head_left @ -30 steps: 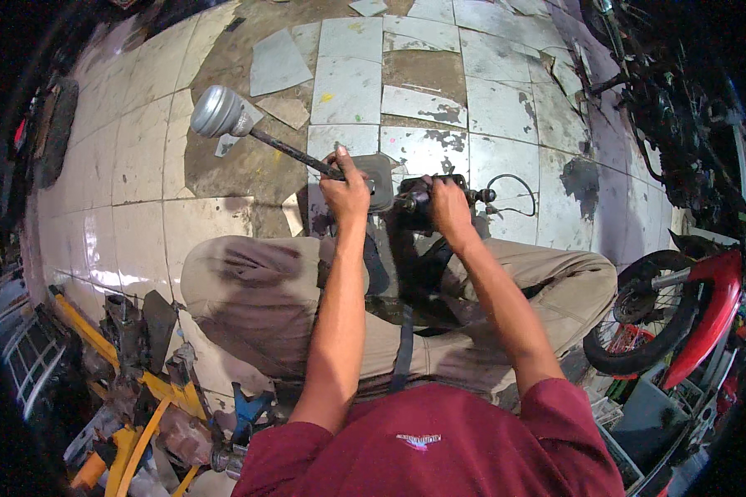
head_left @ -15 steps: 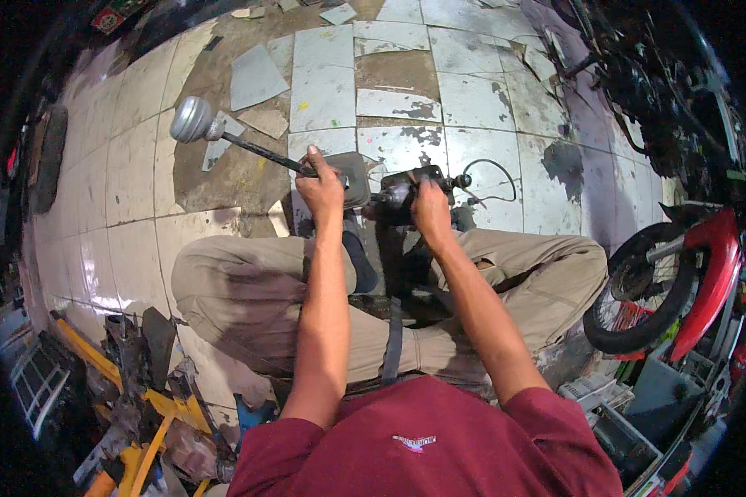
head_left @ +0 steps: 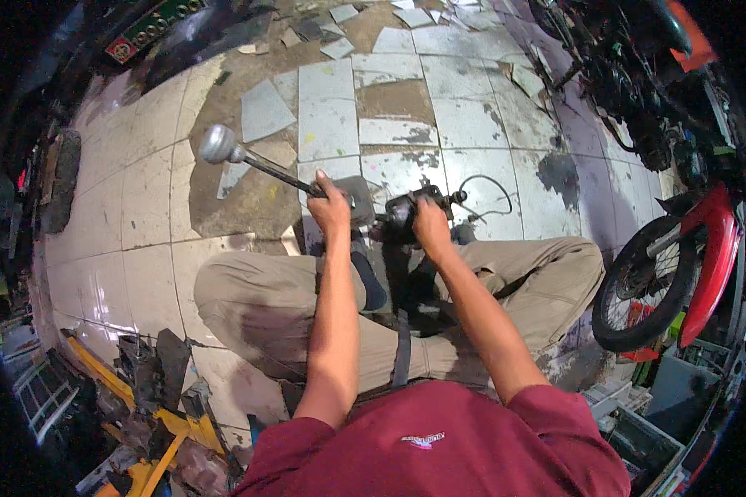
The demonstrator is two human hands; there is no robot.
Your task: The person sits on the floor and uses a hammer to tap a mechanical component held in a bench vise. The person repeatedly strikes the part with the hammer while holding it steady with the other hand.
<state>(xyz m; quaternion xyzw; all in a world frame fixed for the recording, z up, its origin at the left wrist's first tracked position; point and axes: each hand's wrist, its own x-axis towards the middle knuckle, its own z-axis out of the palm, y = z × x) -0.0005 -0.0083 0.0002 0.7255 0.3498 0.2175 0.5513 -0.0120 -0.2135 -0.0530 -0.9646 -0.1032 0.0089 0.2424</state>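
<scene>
My left hand (head_left: pixel 331 207) is closed round a dark rod (head_left: pixel 280 172), its thumb pointing away from me. At the rod's far left end is a rounded silver head (head_left: pixel 220 144) with a ribbed collar. Just beyond that hand, a grey squarish piece (head_left: pixel 358 197) is partly covered; whether it touches the rod I cannot tell. My right hand (head_left: pixel 429 225) grips a dark, blocky mechanical part (head_left: pixel 401 207) between my knees, its fingertips partly hidden. From the part's right side, by a round black knob (head_left: pixel 459 197), a thin black cable (head_left: pixel 506 192) loops over the tiles.
Cracked tiles (head_left: pixel 327 116) and loose tile pieces (head_left: pixel 267 112) cover the floor ahead. At right stands a wheel (head_left: pixel 638 286) beside a red fender (head_left: pixel 711 265). Yellow metal parts (head_left: pixel 99 369) are heaped at lower left. A grey crate (head_left: pixel 638 431) sits at lower right.
The whole view has shifted, so the floor and hands appear lower. The silver head sits slightly closer to my left hand's side. Both hands keep their grips.
</scene>
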